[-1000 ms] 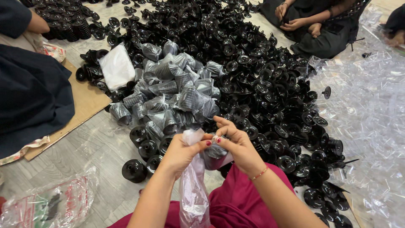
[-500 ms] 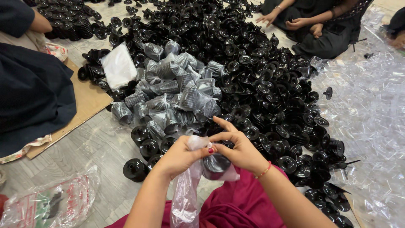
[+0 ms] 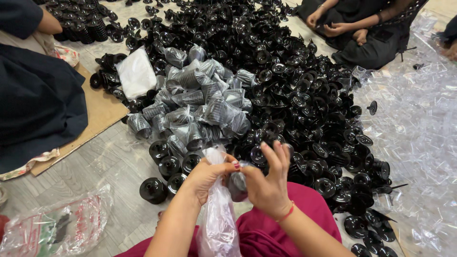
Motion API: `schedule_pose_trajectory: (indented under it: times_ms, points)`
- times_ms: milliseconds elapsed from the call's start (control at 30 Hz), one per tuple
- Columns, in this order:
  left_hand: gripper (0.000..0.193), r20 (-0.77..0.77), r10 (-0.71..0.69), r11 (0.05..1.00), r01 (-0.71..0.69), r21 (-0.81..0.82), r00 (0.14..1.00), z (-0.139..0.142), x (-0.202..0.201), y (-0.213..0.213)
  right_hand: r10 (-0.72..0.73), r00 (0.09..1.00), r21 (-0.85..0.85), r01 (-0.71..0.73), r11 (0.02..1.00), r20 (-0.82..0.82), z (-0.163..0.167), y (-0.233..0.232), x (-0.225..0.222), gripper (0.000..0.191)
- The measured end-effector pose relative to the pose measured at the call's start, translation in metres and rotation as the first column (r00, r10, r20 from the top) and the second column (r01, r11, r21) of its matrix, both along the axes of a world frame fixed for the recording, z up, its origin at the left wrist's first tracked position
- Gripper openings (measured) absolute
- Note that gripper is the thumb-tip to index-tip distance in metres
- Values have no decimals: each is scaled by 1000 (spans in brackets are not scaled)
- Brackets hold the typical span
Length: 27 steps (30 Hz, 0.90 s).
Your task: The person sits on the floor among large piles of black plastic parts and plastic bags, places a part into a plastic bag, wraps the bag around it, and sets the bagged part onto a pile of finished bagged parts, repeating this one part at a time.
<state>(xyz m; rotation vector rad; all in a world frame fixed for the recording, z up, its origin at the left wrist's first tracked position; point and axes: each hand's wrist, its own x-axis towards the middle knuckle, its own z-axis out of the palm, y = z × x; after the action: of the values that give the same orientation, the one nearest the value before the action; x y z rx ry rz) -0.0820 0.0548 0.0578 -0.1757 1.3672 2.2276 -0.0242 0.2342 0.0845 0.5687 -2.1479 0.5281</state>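
My left hand (image 3: pixel 205 177) grips the top of a clear plastic bag (image 3: pixel 219 219) that hangs down over my lap. My right hand (image 3: pixel 267 183) pinches the same bag's mouth beside it, with three fingers spread upward. A dark black part (image 3: pixel 236 183) shows inside the bag between the two hands. Just beyond my hands lies a heap of filled clear bags (image 3: pixel 200 107) with black parts in them, and around it a large pile of loose black round plastic parts (image 3: pixel 304 95).
A person in dark clothes (image 3: pixel 33 100) sits at the left on cardboard (image 3: pixel 102 114). Another person (image 3: pixel 362 28) sits at the top right. Clear plastic sheets (image 3: pixel 419 138) cover the floor on the right. A crumpled printed bag (image 3: pixel 52 228) lies at the lower left. A white packet (image 3: pixel 135 74) rests near the heap.
Both hands have drawn slightly nearer to me with the bag. The bag's top is gathered tighter between the fingers, and the right hand's fingers have spread upward.
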Motion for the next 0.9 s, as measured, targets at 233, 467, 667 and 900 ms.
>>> schedule_pose_trajectory:
  times_ms: [233, 467, 667, 900]
  points:
    - [18, -69, -57, 998, 54, -40, 996, 1, 0, 0, 804, 220, -824, -7, 567, 552, -7, 21, -18, 47]
    - [22, -847, -465, 481, -729, -487, 259, 30, 21, 15, 185, 576, -262, 51, 964, 796, 10, 11, -19, 50]
    - [24, -866, -486, 383, -863, -329, 115, 51, 29, 4, 320, 714, -446, -12, 895, 622, 17, -7, -5, 45]
    - [19, -951, -303, 602, -763, -237, 56, 57, 28, 7, 906, 270, -902, 376, 212, 325, 4, 21, -34, 23]
